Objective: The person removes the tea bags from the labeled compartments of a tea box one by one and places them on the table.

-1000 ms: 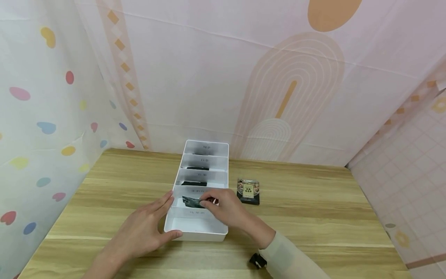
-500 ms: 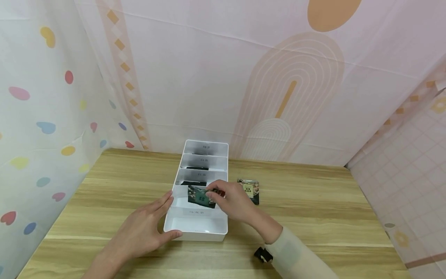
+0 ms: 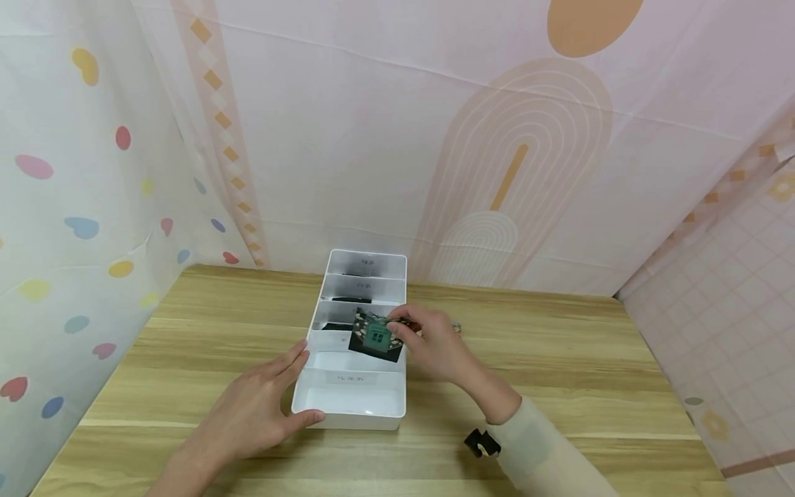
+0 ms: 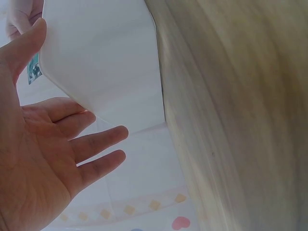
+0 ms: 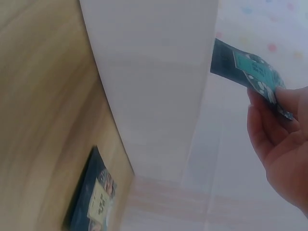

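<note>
My right hand (image 3: pixel 435 342) pinches a dark packet with a green label (image 3: pixel 376 336) by its edge, between thumb and fingers. It holds the packet above the right side of a white divided box (image 3: pixel 350 421). In the right wrist view the packet (image 5: pixel 250 69) is tilted and apart from the table. Fingers nearly straight, my left hand (image 3: pixel 254 407) rests at the near left corner of the box. In the left wrist view, the left hand (image 4: pixel 43 154) has its thumb and fingers spread at the box's edge.
Dark packets stand in the farther compartments, one of them a black packet (image 3: pixel 352 299). A packet with a yellow label (image 5: pixel 98 199) lies on the wooden table (image 3: pixel 559 366), right of the box. Patterned cloth (image 3: pixel 348 138) hangs behind the table.
My right hand has lifted the green-label packet up out of the fourth compartment from the back and moved it right and away from me. The left hand and the box have stayed put.
</note>
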